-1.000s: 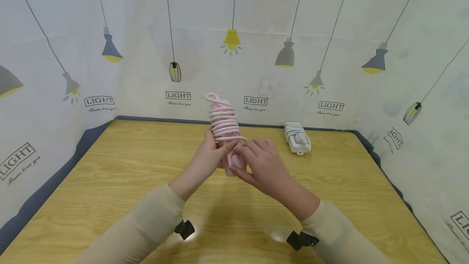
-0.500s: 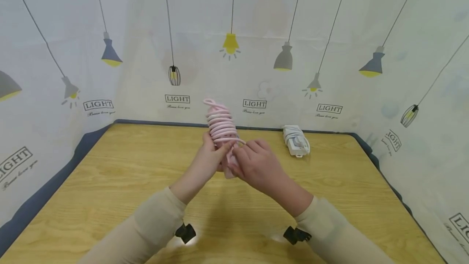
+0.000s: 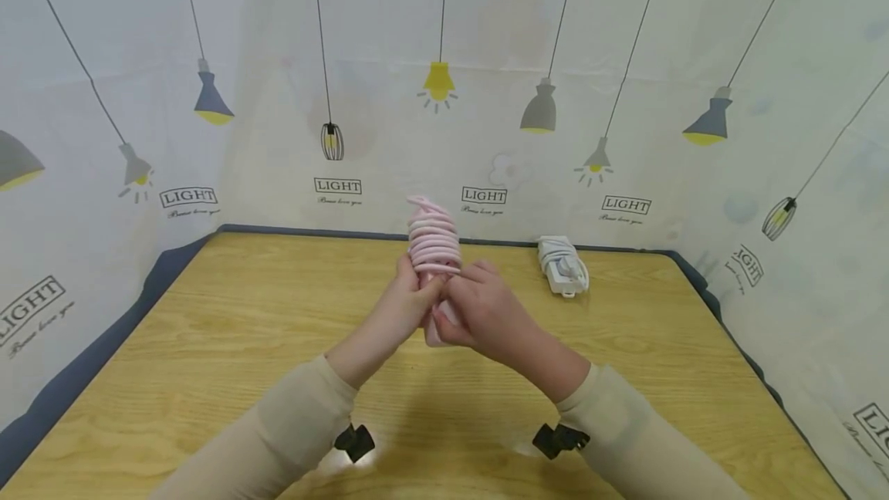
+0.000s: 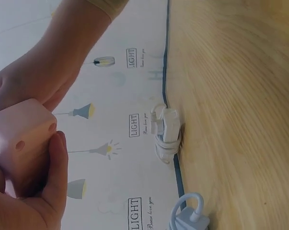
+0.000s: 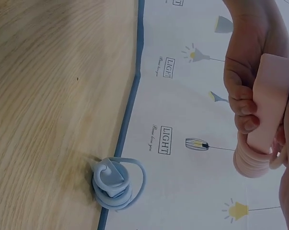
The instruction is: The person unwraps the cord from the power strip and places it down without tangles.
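A pink power strip (image 3: 434,334) is held up over the table, its pink cord (image 3: 434,241) wound round the upper part in several coils, with a small loop at the top. My left hand (image 3: 392,303) grips the strip from the left, below the coils, thumb across its front. My right hand (image 3: 489,311) is curled at the lower right, holding the cord's lower end against the strip. Its fingers hide that end, so its plug cannot be made out. In the left wrist view the strip's end (image 4: 27,129) shows small round holes.
A white power strip (image 3: 564,272) wrapped in its own cord lies near the table's back right edge. Both wrist views show a light blue corded item (image 5: 111,184) at the back edge. The wooden table (image 3: 243,346) ends at a patterned backdrop (image 3: 389,83).
The strip has shifted slightly right and stands more upright. My right hand has drawn in closer, and the loose cord run beside the coils now lies nearer the strip. My left hand keeps its grip.
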`<state>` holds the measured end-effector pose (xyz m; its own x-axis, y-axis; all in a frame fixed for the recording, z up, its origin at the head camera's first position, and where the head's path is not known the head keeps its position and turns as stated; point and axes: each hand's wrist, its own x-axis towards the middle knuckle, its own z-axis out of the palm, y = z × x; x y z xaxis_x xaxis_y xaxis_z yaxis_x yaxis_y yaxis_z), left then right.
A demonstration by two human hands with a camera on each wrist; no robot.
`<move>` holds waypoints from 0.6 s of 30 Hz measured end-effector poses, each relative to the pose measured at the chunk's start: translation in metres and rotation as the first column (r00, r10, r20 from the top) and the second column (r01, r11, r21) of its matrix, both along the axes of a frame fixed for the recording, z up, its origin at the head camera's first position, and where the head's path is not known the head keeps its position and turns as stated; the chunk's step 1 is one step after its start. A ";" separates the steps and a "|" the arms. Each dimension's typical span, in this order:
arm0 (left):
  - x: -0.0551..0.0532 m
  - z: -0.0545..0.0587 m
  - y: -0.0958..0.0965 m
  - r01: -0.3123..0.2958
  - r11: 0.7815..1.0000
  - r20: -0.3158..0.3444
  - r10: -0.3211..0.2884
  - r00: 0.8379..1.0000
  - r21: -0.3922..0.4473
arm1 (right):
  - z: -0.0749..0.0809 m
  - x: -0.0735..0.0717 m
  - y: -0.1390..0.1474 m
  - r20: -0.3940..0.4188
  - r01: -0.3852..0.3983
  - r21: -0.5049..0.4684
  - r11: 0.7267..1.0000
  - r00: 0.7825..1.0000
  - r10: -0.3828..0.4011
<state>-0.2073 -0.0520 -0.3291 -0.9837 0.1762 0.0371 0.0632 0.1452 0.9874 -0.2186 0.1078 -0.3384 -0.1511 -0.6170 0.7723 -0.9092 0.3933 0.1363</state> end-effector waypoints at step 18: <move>0.004 0.001 0.002 -0.022 0.999 -0.076 0.020 0.997 -0.027 | 0.001 0.001 0.001 0.103 -0.058 -0.135 0.989 0.992 0.072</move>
<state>-0.2038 -0.0500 -0.3283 -0.9817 0.1571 0.1073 0.1345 0.1743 0.9755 -0.2179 0.1093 -0.3370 -0.2003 -0.5225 0.8288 -0.9401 0.3406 -0.0125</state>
